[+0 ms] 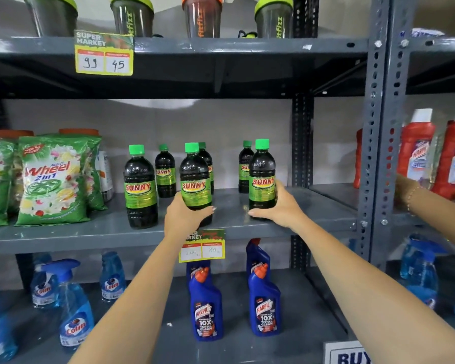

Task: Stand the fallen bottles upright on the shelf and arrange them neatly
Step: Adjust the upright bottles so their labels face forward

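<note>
Several dark Sunny bottles with green caps stand upright on the grey middle shelf (90, 232). My left hand (185, 215) grips the lower part of the middle front bottle (195, 177). My right hand (281, 206) is wrapped around the base of the right front bottle (262, 174). A third front bottle (140, 187) stands free at the left. Three more bottles stand behind, one (165, 170) at the left, one (206, 158) behind the middle bottle and one (244, 165) at the right. None of the bottles lies on its side.
Green Wheel detergent bags (53, 179) fill the shelf's left part. Shaker cups (202, 17) stand on the shelf above. Blue Harpic bottles (206, 308) and Colin sprays (74, 306) stand below. Another person's arm (431, 206) reaches to red Harpic bottles (415, 151) past the upright post (373, 127).
</note>
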Demonstrator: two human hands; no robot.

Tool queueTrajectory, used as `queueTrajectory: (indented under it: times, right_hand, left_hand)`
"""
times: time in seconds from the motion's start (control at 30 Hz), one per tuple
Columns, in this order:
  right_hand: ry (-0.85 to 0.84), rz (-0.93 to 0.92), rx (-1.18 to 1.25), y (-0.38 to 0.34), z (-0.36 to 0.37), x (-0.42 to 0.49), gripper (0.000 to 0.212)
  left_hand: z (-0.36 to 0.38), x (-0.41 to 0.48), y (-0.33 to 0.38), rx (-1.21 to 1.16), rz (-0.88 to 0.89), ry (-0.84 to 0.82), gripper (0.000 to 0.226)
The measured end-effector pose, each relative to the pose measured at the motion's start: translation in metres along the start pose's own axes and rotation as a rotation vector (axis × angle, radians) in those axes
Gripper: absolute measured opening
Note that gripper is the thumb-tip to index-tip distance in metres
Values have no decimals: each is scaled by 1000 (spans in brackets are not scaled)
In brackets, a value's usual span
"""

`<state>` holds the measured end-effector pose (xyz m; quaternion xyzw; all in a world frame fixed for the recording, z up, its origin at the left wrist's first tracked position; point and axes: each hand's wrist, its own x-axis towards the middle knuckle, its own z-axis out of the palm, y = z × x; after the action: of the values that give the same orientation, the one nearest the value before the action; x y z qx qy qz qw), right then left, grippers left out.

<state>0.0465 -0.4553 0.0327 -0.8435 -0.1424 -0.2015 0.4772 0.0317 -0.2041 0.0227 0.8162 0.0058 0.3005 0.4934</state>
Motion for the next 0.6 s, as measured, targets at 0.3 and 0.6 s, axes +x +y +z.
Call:
queueTrajectory:
  times: [0.3,0.6]
  right_hand:
    - [24,-8,-7,-2,-1,-3,93]
    - [29,-7,-11,-2,0,-3,95]
  left_hand:
    - [7,9,-1,9,121,-116,74]
    - [-1,17,-1,8,108,-241,83]
